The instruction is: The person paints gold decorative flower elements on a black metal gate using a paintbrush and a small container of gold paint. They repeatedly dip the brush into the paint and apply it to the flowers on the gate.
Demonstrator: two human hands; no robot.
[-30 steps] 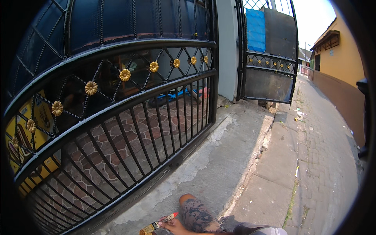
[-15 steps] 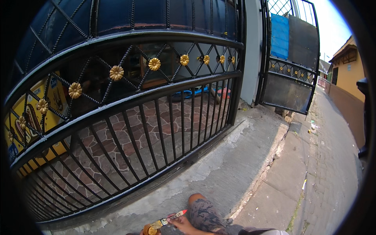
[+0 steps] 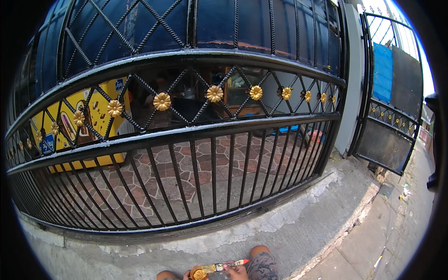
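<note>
At the bottom edge, between my knees, my right hand [image 3: 238, 272] grips a paintbrush [image 3: 217, 267] with a red-tipped handle. The brush points left, and its gold-smeared bristles are at the rim of a small cup of gold paint [image 3: 198, 273]. Only a little of my left hand [image 3: 186, 275] shows, its fingers against the cup's left side; the rest is cut off by the frame. In front of me stands a black metal gate [image 3: 186, 136] with twisted bars. Gold flower ornaments [image 3: 214, 94] line the crossings of its lattice band.
Behind the bars are a yellow chest with pictures [image 3: 100, 112] and a stone-patterned floor [image 3: 163, 175]. A concrete ledge [image 3: 298, 219] runs along the gate's foot. To the right, another black gate panel [image 3: 383, 140] stands by a paved lane [image 3: 396, 233].
My view has swung left, so the gate sits further right and lower in the picture. Both hands stay low with the brush and cup, and more of the cup shows.
</note>
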